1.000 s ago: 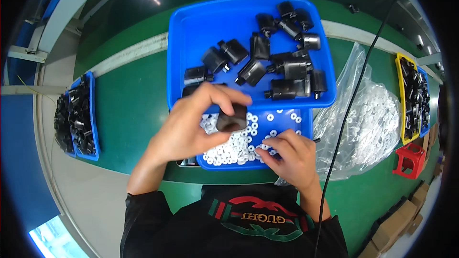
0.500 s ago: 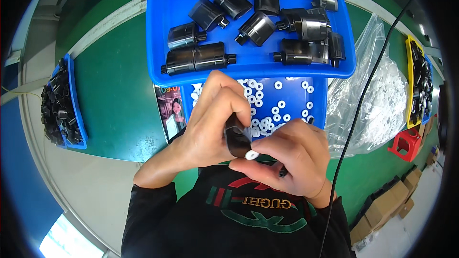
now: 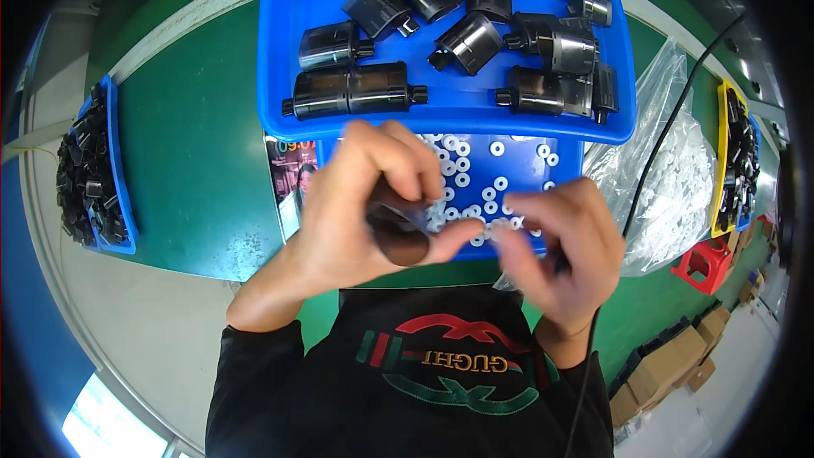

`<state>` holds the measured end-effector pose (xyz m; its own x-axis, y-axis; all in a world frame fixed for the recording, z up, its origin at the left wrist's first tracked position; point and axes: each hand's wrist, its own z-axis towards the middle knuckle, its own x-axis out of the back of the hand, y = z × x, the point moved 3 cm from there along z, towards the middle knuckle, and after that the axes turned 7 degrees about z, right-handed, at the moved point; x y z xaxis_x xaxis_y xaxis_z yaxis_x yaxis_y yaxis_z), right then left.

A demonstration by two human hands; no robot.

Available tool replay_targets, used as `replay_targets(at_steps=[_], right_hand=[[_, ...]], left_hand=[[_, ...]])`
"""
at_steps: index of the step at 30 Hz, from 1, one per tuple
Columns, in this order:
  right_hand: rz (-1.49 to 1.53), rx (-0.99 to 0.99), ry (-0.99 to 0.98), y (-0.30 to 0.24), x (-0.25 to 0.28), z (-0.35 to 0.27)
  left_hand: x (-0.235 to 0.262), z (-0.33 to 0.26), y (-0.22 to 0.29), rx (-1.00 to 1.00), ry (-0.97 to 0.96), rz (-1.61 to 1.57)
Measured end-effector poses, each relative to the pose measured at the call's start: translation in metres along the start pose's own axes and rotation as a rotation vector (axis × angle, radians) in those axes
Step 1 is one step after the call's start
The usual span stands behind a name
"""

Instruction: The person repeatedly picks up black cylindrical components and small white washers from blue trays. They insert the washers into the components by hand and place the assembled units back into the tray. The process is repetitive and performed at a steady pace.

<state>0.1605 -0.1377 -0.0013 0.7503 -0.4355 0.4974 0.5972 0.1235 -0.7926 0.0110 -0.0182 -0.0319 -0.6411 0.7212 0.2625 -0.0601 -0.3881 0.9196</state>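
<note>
My left hand point(image 3: 335, 212) is closed around a dark, translucent cartridge point(image 3: 400, 242), with its thumb stretched out to the right. My right hand point(image 3: 577, 259) is just right of it, blurred, thumb and forefinger apart in front of the lower tray. A dark sliver in its curled fingers looks like the thin black stick point(image 3: 560, 263) seen there earlier. Whether a white ring is between its fingertips cannot be made out. Small white rings point(image 3: 462, 180) lie scattered in the lower blue tray point(image 3: 521, 170), partly covered by my hands.
An upper blue tray point(image 3: 449, 125) with several black cartridges point(image 3: 468, 41) overlaps the lower one. A phone point(image 3: 284, 191) lies left, a clear bag of white pieces point(image 3: 666, 195) right. Full bins point(image 3: 123, 170) stand at both sides. A black cable point(image 3: 657, 148) hangs across the right.
My right hand has moved right, away from the cartridge. The white ring pinched at the cartridge's lower end no longer shows there. My left hand has shifted slightly left, its thumb now extended.
</note>
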Motion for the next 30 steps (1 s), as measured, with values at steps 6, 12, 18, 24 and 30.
replay_targets(at_steps=[6,12,18,24,30], right_hand=[[-0.366,-0.129,-0.109,0.028,-0.011,-0.004],[-0.599,-0.185,-0.106,0.038,-0.026,-0.002],[-0.531,-0.13,-0.092,0.041,-0.025,-0.004],[-0.13,-0.03,-0.003,-0.008,-0.003,0.006],[-0.038,0.172,0.009,-0.021,-0.01,0.006]], left_hand=[[0.023,0.005,-0.001,0.024,0.05,0.02],[0.046,0.004,-0.005,-0.015,0.197,-0.115],[0.034,0.005,-0.005,-0.065,0.096,-0.03],[0.016,0.0,-0.005,0.072,-0.066,-0.045],[0.003,-0.002,-0.005,0.012,-0.147,0.002]])
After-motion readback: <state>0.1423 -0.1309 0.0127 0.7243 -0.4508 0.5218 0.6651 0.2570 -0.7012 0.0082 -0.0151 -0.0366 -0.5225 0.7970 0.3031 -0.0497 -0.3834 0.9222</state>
